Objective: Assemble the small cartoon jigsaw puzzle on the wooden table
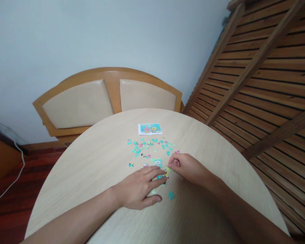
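My left hand [139, 186] lies flat on the round table [91, 176], fingers stretched out, their tips resting on a small joined cluster of puzzle pieces [160, 168]. My right hand [186, 167] sits just right of that cluster with its fingers curled in a pinch at the cluster's edge; what it holds is too small to make out. Several loose teal and pink puzzle pieces [148, 145] are scattered beyond the hands. One single teal piece [171, 195] lies near my left thumb.
A small reference picture card [149, 128] lies past the pieces. Behind the table stands a wooden headboard with beige panels [106, 98]. A slatted wooden frame [264, 74] leans on the right. A white cable [15, 169] runs over the floor at left.
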Demonstrator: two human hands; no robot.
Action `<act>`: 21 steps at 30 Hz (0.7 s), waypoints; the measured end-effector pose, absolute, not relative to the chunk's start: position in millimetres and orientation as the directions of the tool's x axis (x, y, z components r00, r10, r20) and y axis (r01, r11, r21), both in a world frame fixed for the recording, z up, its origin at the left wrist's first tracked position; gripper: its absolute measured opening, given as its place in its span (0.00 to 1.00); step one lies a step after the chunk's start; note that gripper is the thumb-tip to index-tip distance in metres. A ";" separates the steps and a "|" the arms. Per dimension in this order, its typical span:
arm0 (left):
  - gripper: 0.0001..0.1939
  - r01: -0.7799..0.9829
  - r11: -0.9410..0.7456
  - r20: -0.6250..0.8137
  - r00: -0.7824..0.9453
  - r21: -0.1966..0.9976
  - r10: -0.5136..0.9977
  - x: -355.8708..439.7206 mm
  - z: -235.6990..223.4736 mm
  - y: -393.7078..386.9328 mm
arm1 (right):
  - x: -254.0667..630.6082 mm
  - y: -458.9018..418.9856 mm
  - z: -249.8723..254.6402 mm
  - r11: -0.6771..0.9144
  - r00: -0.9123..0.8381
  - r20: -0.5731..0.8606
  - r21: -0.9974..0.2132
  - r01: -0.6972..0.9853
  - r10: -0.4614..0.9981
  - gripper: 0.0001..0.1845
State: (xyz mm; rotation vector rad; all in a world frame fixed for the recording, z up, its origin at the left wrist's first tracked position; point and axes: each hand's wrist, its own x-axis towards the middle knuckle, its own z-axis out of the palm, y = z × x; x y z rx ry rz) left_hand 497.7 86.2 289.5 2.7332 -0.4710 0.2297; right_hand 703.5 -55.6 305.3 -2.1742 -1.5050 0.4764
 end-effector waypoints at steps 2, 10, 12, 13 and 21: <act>0.28 -0.353 -0.880 0.224 0.930 0.318 -0.292 498.1 289.9 86.2 | 705.3 -54.2 300.4 -0.282 0.351 0.029 -0.536 0.796 0.936 0.07; 0.28 -0.345 -0.890 0.207 0.933 0.298 -0.293 498.4 289.5 86.5 | 717.7 -22.2 286.5 -0.237 0.396 0.236 -0.504 0.831 0.887 0.08; 0.28 -0.343 -0.894 0.199 0.935 0.288 -0.294 498.4 289.9 86.5 | 717.4 -7.3 289.5 -0.259 0.390 0.237 -0.442 0.859 0.890 0.08; 0.28 -0.343 -0.895 0.201 0.934 0.285 -0.294 498.3 290.0 86.5 | 716.6 0.4 291.4 -0.260 0.386 0.234 -0.431 0.864 0.892 0.07; 0.27 -0.359 -0.884 0.227 0.927 0.299 -0.300 498.4 288.4 87.3 | 714.7 45.1 298.1 -0.326 0.403 0.179 -0.346 0.880 0.898 0.09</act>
